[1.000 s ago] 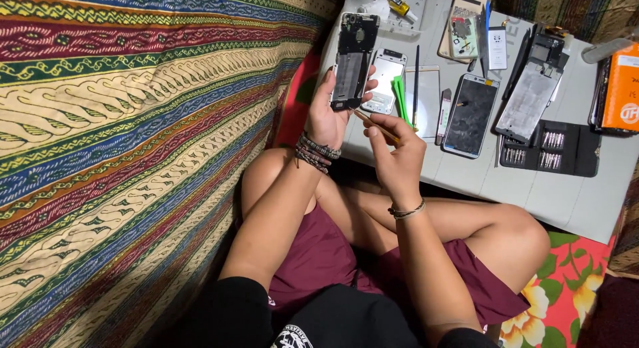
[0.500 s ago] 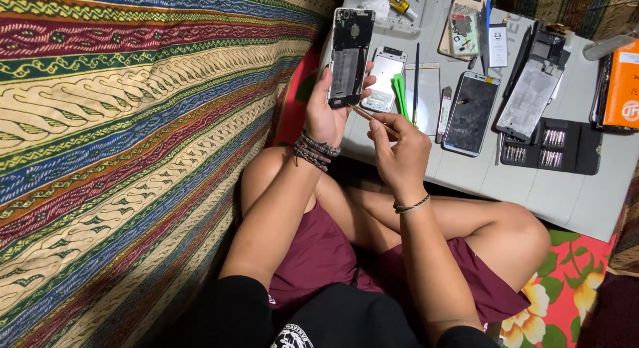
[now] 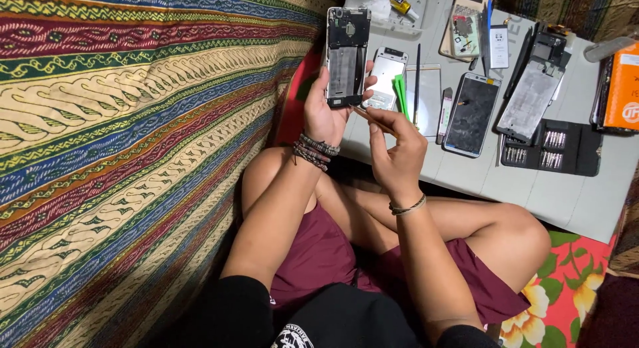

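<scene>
Beside you hangs a striped batik cloth [image 3: 133, 141] banded in red, blue, green, cream and gold. Your shorts [image 3: 319, 255] are maroon. The pale grey desk [image 3: 579, 201] carries a black rectangular screwdriver-bit case [image 3: 552, 148], a bright orange box [image 3: 622, 88] and a green plastic pry tool [image 3: 401, 95]. The floor mat [image 3: 559, 295] is red with yellow flowers.

On the grey table before me, a dark phone screen [image 3: 471, 113] lies face up beside a clear glass panel [image 3: 424, 91]. A small white label card [image 3: 499, 47] rests further back, next to a tan packet [image 3: 465, 25]. An orange box [image 3: 624, 87] sits at the far right edge, partly out of view.
</scene>
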